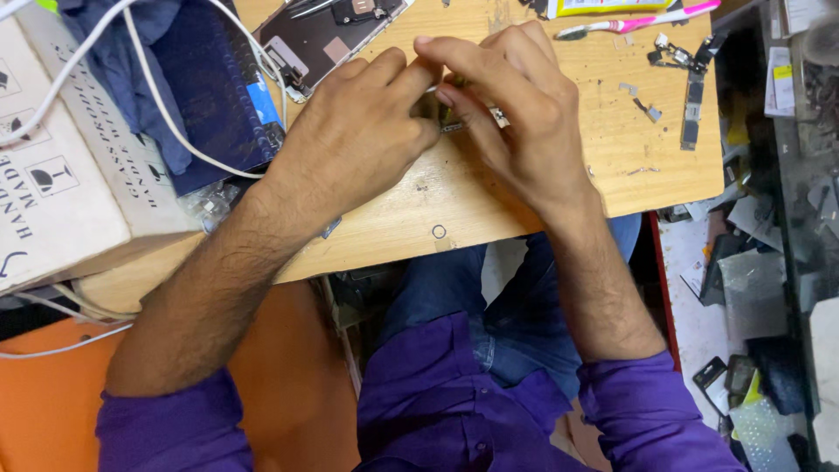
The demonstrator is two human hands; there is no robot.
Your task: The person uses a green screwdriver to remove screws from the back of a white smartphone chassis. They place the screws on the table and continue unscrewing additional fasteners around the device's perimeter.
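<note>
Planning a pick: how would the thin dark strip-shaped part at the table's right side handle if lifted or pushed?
The thin dark strip-shaped part looks flat and narrow, so probably light and easily slid across the smooth wooden table. It probably flexes if pinched at one end. It lies flat, so it is unlikely to roll.

One head-worn camera looks steeply down, close over the wooden table (pixel 559 188).

Bright, even light on the wooden table (pixel 559 183), soft shadows, slight blur toward the right edge

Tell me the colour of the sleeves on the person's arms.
Purple sleeves, rolled up to the elbows; the head view shows them plainly.
</note>
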